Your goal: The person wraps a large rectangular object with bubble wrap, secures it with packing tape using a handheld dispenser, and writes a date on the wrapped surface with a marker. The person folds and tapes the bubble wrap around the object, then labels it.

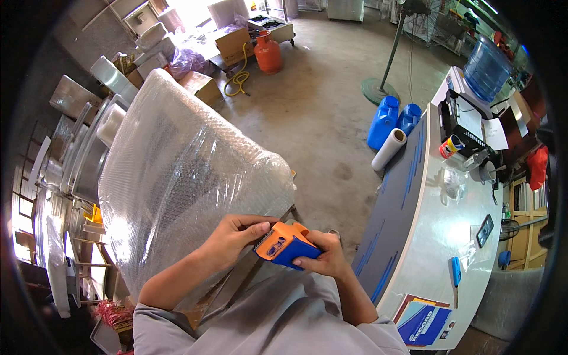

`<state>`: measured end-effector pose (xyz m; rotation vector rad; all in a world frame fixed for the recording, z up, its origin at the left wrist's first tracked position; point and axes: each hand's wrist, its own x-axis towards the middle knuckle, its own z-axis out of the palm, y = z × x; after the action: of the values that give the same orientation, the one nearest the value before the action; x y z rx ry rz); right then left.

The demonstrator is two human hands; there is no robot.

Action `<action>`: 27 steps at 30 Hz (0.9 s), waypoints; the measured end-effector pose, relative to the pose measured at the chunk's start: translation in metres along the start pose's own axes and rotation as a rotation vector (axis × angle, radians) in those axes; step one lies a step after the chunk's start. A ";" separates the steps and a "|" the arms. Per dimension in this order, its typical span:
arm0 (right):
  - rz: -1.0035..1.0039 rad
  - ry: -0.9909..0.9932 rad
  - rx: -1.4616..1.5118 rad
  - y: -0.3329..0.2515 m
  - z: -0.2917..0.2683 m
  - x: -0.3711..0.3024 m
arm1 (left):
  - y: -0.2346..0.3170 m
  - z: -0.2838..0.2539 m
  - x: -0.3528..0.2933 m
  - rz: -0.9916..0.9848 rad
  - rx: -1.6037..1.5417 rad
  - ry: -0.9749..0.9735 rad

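Evidently, my right hand [324, 254] curls firmly around the tape dispenser [286, 247] at six o'clock to steady it; my left hand [236, 234], thumb and forefinger nearly meeting, reaches its toothed end, gripping what I can't tell. At two o'clock, a black tray [451, 120] holds papers [469, 118]; blue jugs [383, 122] hide their contents.

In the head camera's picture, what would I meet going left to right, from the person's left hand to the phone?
Left hand → orange-and-blue tape dispenser → right hand → white roll → blue-handled tool → phone.
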<state>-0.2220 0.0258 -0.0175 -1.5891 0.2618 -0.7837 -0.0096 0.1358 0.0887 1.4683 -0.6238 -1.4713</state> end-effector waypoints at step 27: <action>0.492 -0.073 -0.230 0.193 -0.011 -0.010 | -0.008 -0.059 0.025 1.146 1.405 0.962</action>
<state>-0.1848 -0.0143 -0.2030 -1.6672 0.6799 -0.3209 0.0486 0.1328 0.0608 1.8836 -1.5588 0.8077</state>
